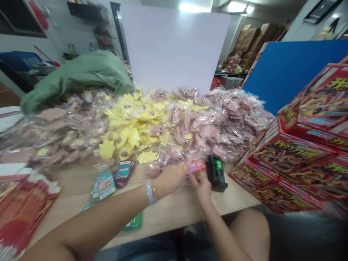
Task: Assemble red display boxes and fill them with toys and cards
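Left hand [171, 180] & right hand [201, 188], what's each doing?

Left's open, fingers stretched out flat, tips just by a pink card [196, 166]. Right's fingers & thumb are closed in a pinch on that card's lower edge, as far as can be seen.

Where's the card, & how would it handle?

Low at the front of the heap, over the wooden surface [168, 206], just left of a black tape dispenser [216, 173] w/ a green roll. Prob. light, thin, fairly stiff; edges look like the best hold.

What's around it?

A big heap of clear-bagged soft toys [174, 127], pink & yellow, likely light & squashy, w/ plastic that may slip in the fingers. Purple card pack [124, 173] & blue-green cards [102, 185] lie on the surface, left of the hands. Red printed sheets [24, 203] are stacked far left; red printed boxes [282, 156] are piled right.

Any readable writing?

Boxes carry large yellow Chinese characters, too warped to read reliably. Print on the card & pack is too small to make out. No brand I can confirm.

Further back?

Green sack [78, 79], white board [174, 47], blue board [296, 72], stacked cardboard cartons [252, 40]. Pale bracelet [149, 192] on the left wrist.
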The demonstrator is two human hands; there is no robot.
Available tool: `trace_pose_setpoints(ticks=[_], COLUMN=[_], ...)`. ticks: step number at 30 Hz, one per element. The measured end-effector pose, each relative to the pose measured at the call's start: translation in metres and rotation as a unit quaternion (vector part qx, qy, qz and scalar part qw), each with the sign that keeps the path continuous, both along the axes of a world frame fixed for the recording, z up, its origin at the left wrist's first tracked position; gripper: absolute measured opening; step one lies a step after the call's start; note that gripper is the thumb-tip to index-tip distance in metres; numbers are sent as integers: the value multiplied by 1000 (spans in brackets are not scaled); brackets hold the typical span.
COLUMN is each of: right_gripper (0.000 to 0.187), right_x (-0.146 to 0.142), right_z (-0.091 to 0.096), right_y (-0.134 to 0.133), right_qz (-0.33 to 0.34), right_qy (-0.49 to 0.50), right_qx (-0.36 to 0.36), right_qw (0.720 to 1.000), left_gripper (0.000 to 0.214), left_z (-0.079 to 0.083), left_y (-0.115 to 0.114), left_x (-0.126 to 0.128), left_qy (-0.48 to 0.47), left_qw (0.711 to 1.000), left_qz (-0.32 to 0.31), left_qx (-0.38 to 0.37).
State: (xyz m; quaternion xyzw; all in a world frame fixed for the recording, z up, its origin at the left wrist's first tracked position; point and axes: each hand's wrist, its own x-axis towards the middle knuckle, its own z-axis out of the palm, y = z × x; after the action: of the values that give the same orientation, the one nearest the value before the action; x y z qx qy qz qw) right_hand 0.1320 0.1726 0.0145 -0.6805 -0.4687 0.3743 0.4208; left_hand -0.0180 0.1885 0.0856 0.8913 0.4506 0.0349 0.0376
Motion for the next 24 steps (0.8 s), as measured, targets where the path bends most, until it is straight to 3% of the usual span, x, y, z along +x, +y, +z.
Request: trace_pose_setpoints(ticks=[3,5,6,8,11,13,15,17,19,20,21,22,24], right_gripper=[37,51,63,67,51,52,60,61,49,40,36,35,35], right_x=[15,26,30,36,36,34,23,-6,-62,-97,-134,-170,-227], right_z=[20,44,55,66,46,20,3,4,16,23,27,29,24], right_y=[-13,-28,-36,-45,-45,-39,-30,-20,-10,-6,-2,3,13], right_qz=[-13,-13,8,88,141,129,116,123,225,316,446,498,537], right_qy=[-82,-112,-109,-76,-107,-186,-289,-399,-440,-419,-396,-393,-408], right_qx=[30,98,137,129,-13,-95,-102,-8,120,162,173,180,175], right_qw=[996,989,984,985,984,969,945,909,861,836,784,752,717], left_gripper=[53,53,54,55,60,62,49,36,30,28,25,22,17], left_z=[18,42,54,67,51,27,4,-12,-24,-29,-33,-37,-44], left_y=[-7,-22,-30,-48,-77,-99,-115,-121,-114,-108,-101,-94,-83], left_x=[-7,-12,-13,-18,-46,-86,-136,-183,-217,-228,-235,-240,-247], left_qy=[-10,-49,-77,-142,-198,-204,-187,-137,-96,-86,-84,-86,-93], left_qw=[1000,998,995,982,968,966,959,950,942,941,941,941,944], left_qz=[-7,-35,-60,-106,-51,44,157,256,304,310,312,308,294], left_qx=[-6,-11,-21,-69,-144,-153,-140,-116,-102,-103,-105,-111,-121])
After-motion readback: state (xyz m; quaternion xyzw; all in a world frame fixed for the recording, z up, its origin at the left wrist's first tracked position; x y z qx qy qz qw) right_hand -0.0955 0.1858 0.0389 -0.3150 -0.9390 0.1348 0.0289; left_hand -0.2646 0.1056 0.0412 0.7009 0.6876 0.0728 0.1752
